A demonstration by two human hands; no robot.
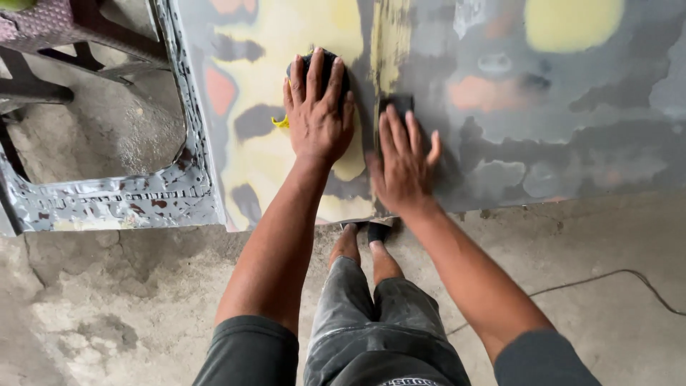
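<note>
I see my left hand (316, 114) lying flat on the car door (500, 93), fingers stretched and a little spread. It presses down on a dark round sanding pad (323, 66), which shows only at the fingertips and on both sides of them. A small yellow piece (280, 122) sticks out from under the hand on its left side, at the thumb; I cannot tell what it is. The hand does not close around the pad, it only covers it from above.

My right hand (402, 163) is just beside the left one, lower and to the right, the two almost touching at the wrists. It is also open and flat, the fingers together and the little finger lifted a bit to the side. Under its fingertips lies a dark rectangular sanding block (398, 105), of which only the upper end shows. This hand also presses and does not grip.

Both tools lie on the panel near its lower edge, on patches of yellow filler (300, 32) and grey primer (614, 86) with some orange spots. To the left, the window opening of the door (107, 121) shows the floor through it. Below the panel stand my two bare feet (362, 246) on the concrete floor (107, 307), and a thin cable (622, 275) runs at the right.
</note>
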